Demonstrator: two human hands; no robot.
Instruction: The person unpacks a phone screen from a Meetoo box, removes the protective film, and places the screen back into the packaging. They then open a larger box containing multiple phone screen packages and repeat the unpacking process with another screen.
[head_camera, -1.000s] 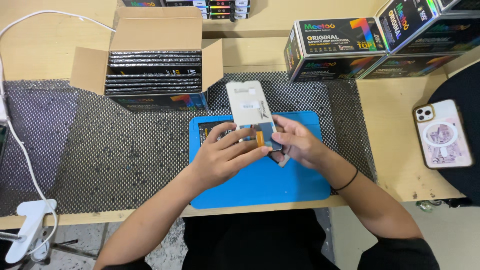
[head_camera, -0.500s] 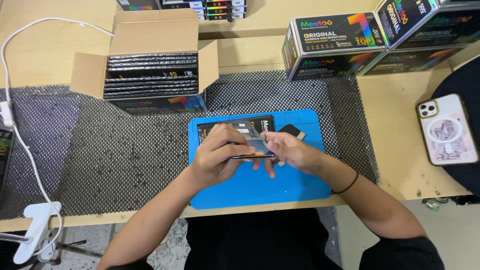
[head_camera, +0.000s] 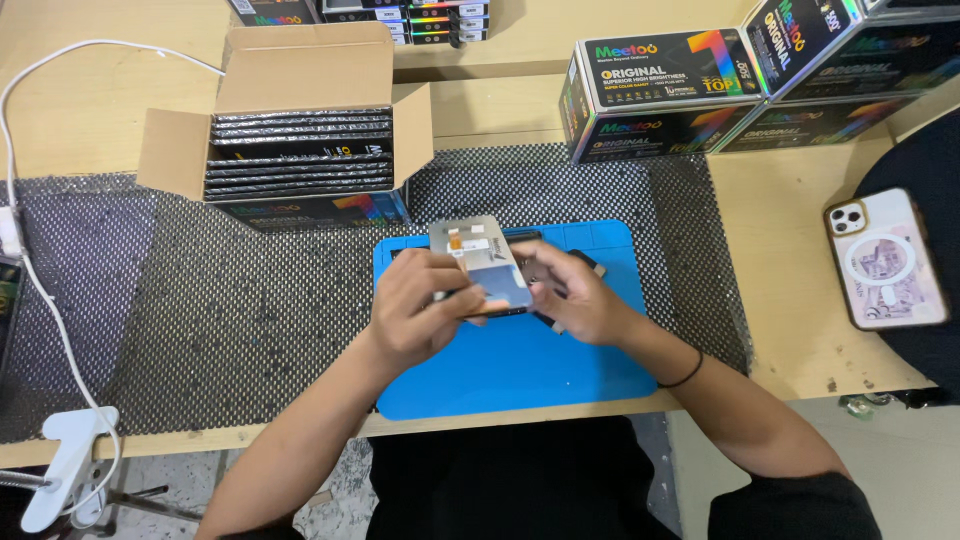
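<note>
Above the blue mat (head_camera: 560, 370) on the worktop (head_camera: 800, 210), the left hand (head_camera: 415, 315) and right hand (head_camera: 575, 295) both grip the phone screen panel (head_camera: 482, 262), its long axis pointing away from the person.

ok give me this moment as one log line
left hand: holds flat grey phone screen panel | right hand: on panel's right edge | under: blue rubber work mat

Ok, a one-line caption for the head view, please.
Both hands, left hand and right hand, hold a phone screen panel over a blue mat, beside an open cardboard box.
</note>
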